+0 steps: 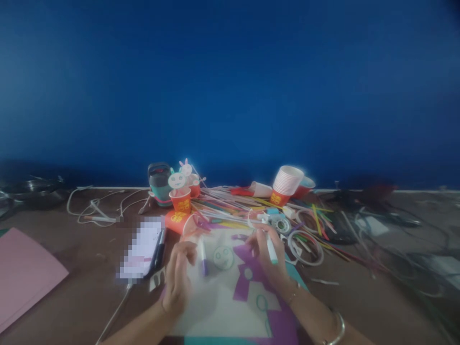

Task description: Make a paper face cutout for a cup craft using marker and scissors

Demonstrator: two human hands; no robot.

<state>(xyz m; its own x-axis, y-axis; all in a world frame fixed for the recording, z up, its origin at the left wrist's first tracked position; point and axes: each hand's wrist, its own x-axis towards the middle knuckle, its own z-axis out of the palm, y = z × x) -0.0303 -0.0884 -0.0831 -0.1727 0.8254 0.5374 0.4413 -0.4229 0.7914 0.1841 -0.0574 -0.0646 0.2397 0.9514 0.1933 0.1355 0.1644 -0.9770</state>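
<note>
My right hand is closed around a white marker whose green end points down over the paper. On the left side of the white paper, my left hand has its fingers loosely bent and apart from the thumb side, with nothing visible in them; they are slightly blurred. Close by its fingertips lies a purple-and-white marker. A round smiling face is drawn in green on the paper between the hands. Purple paper pieces with cut-out shapes lie by my right hand.
Red paper cups and a cup stack stand behind the paper, among many coloured pipe cleaners. Tape rolls sit at right. A phone with a cable lies left, and pink paper farther left.
</note>
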